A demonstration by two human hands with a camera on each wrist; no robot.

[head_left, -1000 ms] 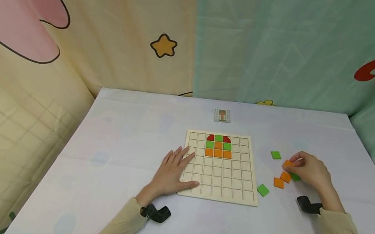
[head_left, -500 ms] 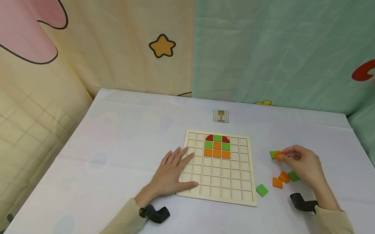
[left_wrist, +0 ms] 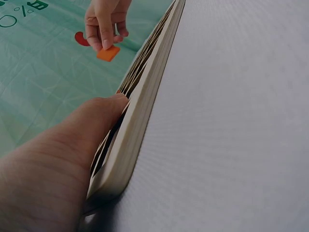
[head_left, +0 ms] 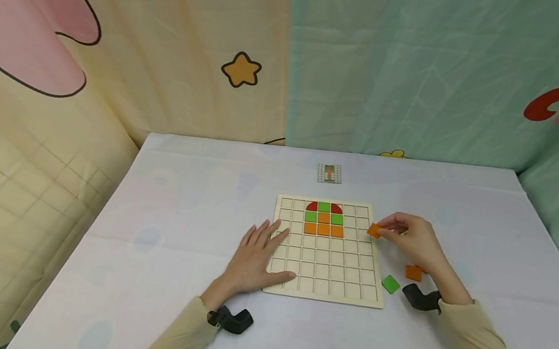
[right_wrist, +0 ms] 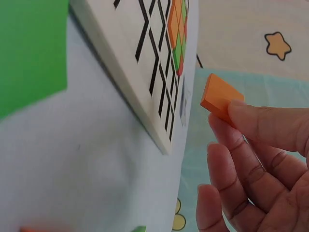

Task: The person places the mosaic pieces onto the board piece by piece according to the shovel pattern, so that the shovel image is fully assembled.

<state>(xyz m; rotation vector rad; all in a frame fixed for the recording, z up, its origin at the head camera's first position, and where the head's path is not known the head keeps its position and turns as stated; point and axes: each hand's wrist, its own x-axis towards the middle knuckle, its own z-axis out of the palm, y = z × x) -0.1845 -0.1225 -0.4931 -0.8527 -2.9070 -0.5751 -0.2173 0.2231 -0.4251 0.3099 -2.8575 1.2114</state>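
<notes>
My right hand [head_left: 412,240] pinches an orange square tile [right_wrist: 221,99] between thumb and fingertips, at the right edge of the wooden grid board [head_left: 357,272]. In the left wrist view the orange tile [left_wrist: 108,53] is raised off the board's surface. My left hand [head_left: 252,260] lies spread on the board's left side, its thumb [left_wrist: 104,113] over the near edge. Near the board's top sit red rounded pieces [head_left: 336,209], green squares [head_left: 337,219] and orange squares [head_left: 323,229], together forming a block three cells wide.
A green tile [head_left: 390,284] lies just beyond the board's lower right edge. Beside it is a loose orange tile [head_left: 413,273], with another partly hidden behind my right wrist. Behind the board lies a small printed card [head_left: 330,173]. Patterned curtains [head_left: 418,69] surround the white table [head_left: 189,209].
My right hand has taken the orange tile from among the loose tiles and carried it left to the board's edge. My left hand has stayed in place.
</notes>
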